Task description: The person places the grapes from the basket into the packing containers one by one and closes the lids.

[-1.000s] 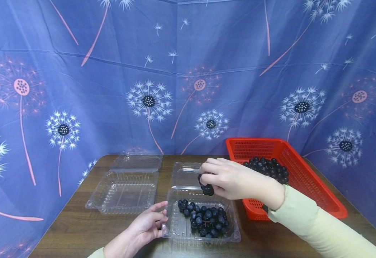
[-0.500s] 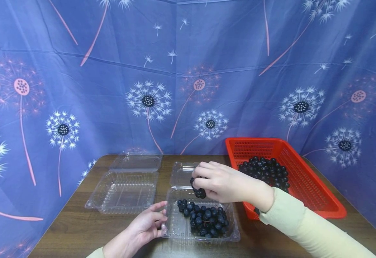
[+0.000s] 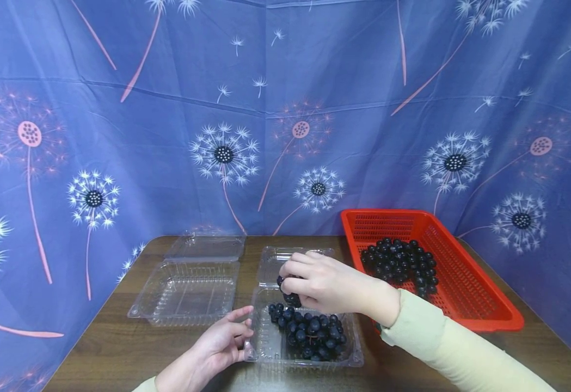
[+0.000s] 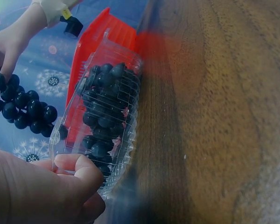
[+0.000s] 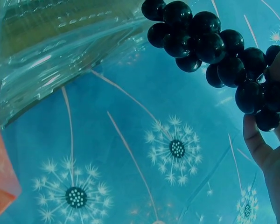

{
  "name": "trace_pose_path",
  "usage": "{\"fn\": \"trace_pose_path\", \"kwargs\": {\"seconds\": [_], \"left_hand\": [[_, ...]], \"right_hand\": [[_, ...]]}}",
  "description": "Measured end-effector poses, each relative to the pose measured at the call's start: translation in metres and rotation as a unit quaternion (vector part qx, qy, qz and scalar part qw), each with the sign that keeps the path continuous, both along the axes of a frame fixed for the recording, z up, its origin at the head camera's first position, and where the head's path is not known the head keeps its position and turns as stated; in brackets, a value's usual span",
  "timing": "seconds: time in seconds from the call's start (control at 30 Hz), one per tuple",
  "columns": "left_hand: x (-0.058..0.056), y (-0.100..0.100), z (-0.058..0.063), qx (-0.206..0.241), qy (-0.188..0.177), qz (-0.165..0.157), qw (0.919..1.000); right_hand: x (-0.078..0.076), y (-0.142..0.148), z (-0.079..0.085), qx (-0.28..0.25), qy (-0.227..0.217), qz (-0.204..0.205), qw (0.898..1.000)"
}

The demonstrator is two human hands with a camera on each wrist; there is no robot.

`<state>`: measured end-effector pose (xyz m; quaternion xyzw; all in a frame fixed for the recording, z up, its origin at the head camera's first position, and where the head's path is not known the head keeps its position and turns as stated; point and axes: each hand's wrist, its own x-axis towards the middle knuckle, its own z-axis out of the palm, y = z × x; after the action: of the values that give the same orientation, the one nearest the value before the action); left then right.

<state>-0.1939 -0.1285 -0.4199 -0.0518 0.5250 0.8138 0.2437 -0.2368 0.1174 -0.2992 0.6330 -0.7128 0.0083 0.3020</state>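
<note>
My right hand (image 3: 326, 283) grips one end of a bunch of dark grapes (image 5: 207, 44) and holds it over the back part of a clear plastic clamshell box (image 3: 270, 348). In the right wrist view the rest of that bunch hangs away from the fingers. Another bunch of grapes (image 3: 314, 335) lies inside the box, toward its right side. The box's lid (image 3: 271, 265) is folded back behind it. At the near left corner, my left hand (image 3: 219, 340) pinches the box's rim, as the left wrist view shows.
On the left stands a second clear clamshell box (image 3: 187, 296), lid back and nothing inside. A red slotted basket (image 3: 476, 294) with more grapes (image 3: 398, 261) stands at the right. Behind the wooden table (image 3: 104, 348) hangs a blue dandelion-print cloth (image 3: 285, 71).
My right hand has moved left and slightly down with its bunch, away from the red basket and over the box. My left hand stays at the box's corner.
</note>
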Motion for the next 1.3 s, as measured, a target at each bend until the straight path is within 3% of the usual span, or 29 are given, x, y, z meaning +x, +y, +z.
{"fn": "trace_pose_path", "kwargs": {"seconds": [0.83,1.3], "left_hand": [[0.000,0.001,-0.002,-0.007,0.005,0.003,1.0000],[0.000,0.000,0.000,0.003,0.002,-0.003,1.0000]], "right_hand": [[0.004,-0.028,-0.030,0.004,0.023,0.019,1.000],[0.005,-0.039,-0.049,0.018,0.002,0.028,0.999]]}}
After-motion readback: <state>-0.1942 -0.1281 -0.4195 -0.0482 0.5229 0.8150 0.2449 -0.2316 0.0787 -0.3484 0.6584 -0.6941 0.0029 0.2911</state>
